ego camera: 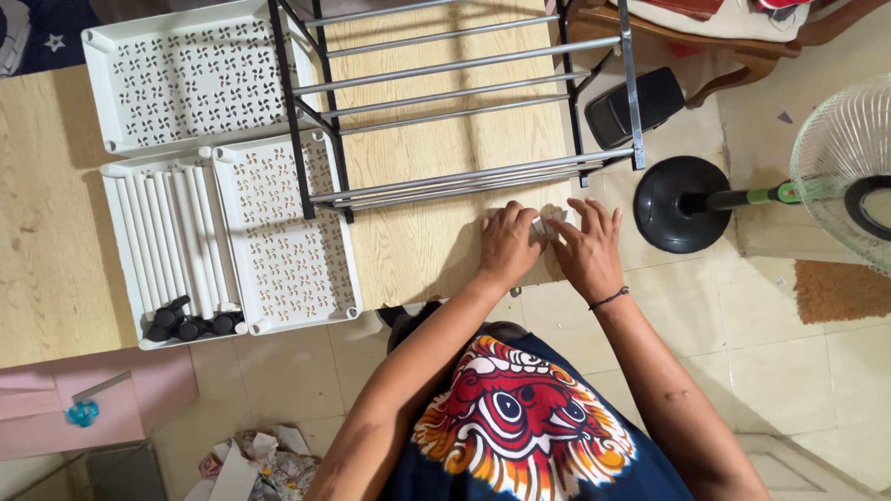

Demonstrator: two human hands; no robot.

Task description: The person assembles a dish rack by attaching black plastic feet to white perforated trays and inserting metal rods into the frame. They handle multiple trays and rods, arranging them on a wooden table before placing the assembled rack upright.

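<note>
White perforated shelf panels lie at the left of the frame, a metal rack above centre. Just right of centre, the left hand and right hand, fingers curled, pinch a small white piece between them, on the wooden floor's edge. A black fan base sits right.

Hands on floor mat edge before metal rack, trays left, fan base right
</note>
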